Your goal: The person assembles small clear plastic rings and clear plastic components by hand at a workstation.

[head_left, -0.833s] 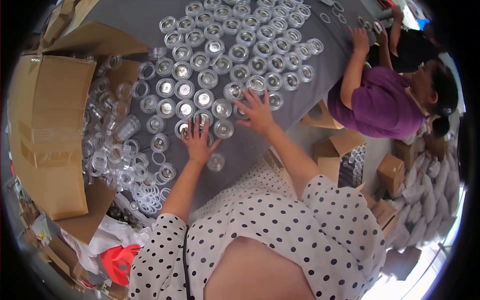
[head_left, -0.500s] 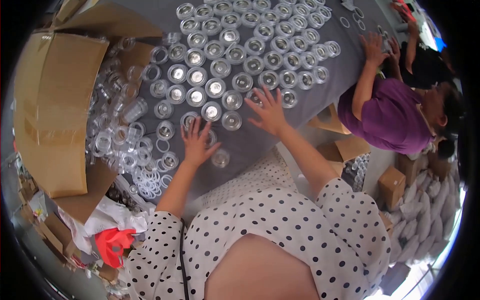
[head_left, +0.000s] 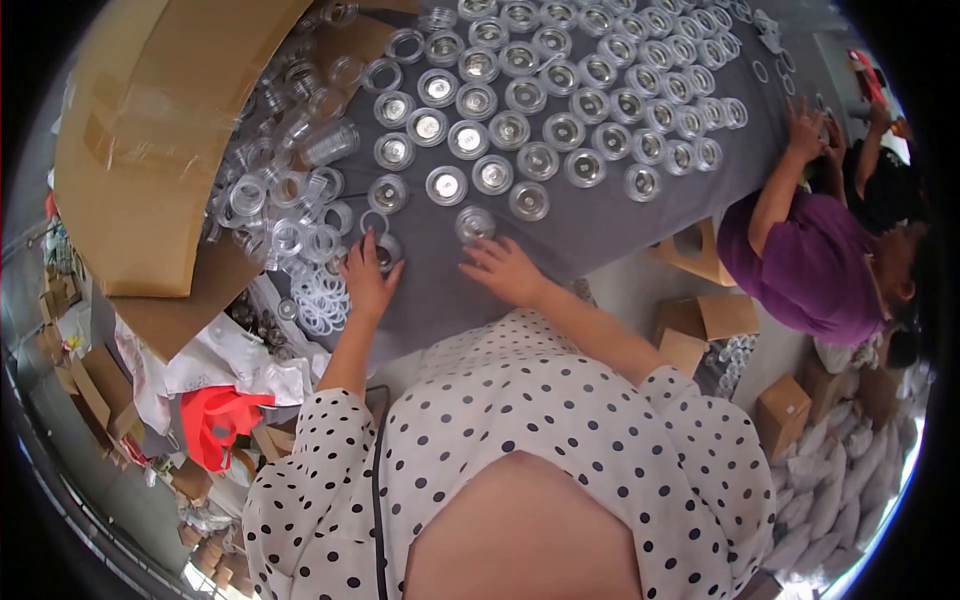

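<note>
My left hand (head_left: 370, 278) is at the near left part of the grey-covered table, its thumb and fingers around a clear round jar (head_left: 385, 252). Just beyond its fingertips lies a thin white ring (head_left: 374, 222). My right hand (head_left: 505, 272) has its fingers spread, with the tips at the near edge of another clear round jar (head_left: 475, 223). Its palm holds nothing that I can see. Farther back stand many clear round jars (head_left: 510, 130) in loose rows, several with a silvery disc showing inside.
A large open cardboard box (head_left: 150, 150) lies at the left, with clear plastic jars (head_left: 290, 190) spilling out. White rings (head_left: 322, 305) are heaped near the table edge. A co-worker in a purple top (head_left: 790, 235) works at the right. Cardboard boxes (head_left: 727, 316) stand on the floor.
The view has shifted, so the table things sit higher and farther right. My left hand has moved left to the jar by the ring. My right hand has come nearer, away from the rows.
</note>
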`<state>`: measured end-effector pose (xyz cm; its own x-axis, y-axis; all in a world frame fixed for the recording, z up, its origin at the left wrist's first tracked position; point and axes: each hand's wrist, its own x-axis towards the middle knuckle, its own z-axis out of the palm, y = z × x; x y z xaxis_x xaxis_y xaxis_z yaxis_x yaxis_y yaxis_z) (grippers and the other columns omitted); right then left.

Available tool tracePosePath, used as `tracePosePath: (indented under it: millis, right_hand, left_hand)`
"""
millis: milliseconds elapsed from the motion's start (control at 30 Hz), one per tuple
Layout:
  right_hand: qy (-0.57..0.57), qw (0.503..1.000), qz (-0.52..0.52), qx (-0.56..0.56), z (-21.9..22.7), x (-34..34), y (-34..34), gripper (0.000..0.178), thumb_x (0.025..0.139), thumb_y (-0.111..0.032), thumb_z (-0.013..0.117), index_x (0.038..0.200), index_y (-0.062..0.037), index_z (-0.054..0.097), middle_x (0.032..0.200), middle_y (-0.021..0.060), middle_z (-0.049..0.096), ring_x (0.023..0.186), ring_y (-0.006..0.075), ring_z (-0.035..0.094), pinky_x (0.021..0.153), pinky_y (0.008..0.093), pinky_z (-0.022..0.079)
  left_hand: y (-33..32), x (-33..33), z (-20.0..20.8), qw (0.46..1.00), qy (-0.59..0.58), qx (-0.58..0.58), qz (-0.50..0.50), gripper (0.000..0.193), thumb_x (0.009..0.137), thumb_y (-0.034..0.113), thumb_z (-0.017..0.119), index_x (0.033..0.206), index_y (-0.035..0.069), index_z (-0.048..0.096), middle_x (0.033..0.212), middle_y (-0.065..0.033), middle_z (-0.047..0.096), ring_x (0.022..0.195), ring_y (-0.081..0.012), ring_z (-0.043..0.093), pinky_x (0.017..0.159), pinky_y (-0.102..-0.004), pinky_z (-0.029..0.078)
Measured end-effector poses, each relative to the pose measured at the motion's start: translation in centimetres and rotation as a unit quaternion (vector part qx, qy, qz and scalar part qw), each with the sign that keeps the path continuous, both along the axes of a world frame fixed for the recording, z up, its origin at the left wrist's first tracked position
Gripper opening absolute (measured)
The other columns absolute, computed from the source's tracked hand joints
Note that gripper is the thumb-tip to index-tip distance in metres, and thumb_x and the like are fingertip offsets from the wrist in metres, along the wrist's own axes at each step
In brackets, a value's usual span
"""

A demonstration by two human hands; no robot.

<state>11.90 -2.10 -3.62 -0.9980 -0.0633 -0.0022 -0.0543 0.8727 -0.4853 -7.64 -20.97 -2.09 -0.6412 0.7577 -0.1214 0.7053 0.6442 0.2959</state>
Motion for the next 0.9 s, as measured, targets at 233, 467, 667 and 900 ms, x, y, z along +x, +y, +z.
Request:
tracePosePath:
  millis: [233, 467, 667, 900]
  right_hand:
    - [0.059, 0.996, -0.063, 0.024, 1.8, 0.2, 1.7, 0.048, 0.067, -0.013, 0.059, 0.114, -0.019, 0.049, 0.12, 0.0031, 0.044, 0.114, 0.0223, 0.038, 0.086, 0.0458, 0.034]
    - [0.052, 0.979, -0.195, 0.006, 4.5, 1.8, -0.1, 0.046, 0.066, -0.013, 0.061, 0.111, -0.0171, 0.051, 0.112, 0.0032, 0.047, 0.107, 0.0228, 0.042, 0.085, 0.0417, 0.035]
    - [0.057, 0.917, -0.394, -0.008, 7.0, 6.4, 4.3, 0.05, 0.064, -0.013, 0.062, 0.113, -0.0153, 0.049, 0.113, 0.0048, 0.046, 0.108, 0.0252, 0.04, 0.087, 0.0404, 0.034]
    - [-0.073, 0.872, -0.482, 0.037, 4.7, 10.8, 10.0, 0.057, 0.065, -0.013, 0.064, 0.118, -0.016, 0.043, 0.118, 0.0063, 0.042, 0.113, 0.0264, 0.036, 0.091, 0.041, 0.032]
  left_hand:
    - [7.3, -3.7, 0.6, 0.987, 0.051, 0.147, 0.045, 0.071, 0.059, 0.028, 0.072, 0.117, 0.005, 0.038, 0.112, -0.0172, 0.044, 0.103, -0.0341, 0.043, 0.086, -0.0443, 0.035]
    - [10.4, -4.5, -1.1, 0.993, -0.058, 0.094, 0.045, 0.068, 0.058, 0.023, 0.07, 0.114, 0.0, 0.04, 0.104, -0.019, 0.048, 0.097, -0.0346, 0.048, 0.08, -0.0396, 0.042]
    - [10.1, 0.9, 2.3, 0.974, -0.067, 0.218, -0.006, 0.064, 0.058, 0.02, 0.071, 0.112, 0.0, 0.043, 0.105, -0.0181, 0.049, 0.097, -0.034, 0.047, 0.083, -0.0407, 0.038]
    - [18.1, 10.1, 4.2, 0.922, -0.226, 0.154, -0.275, 0.066, 0.057, 0.018, 0.072, 0.114, 0.003, 0.043, 0.11, -0.0134, 0.047, 0.102, -0.0297, 0.045, 0.087, -0.0395, 0.034]
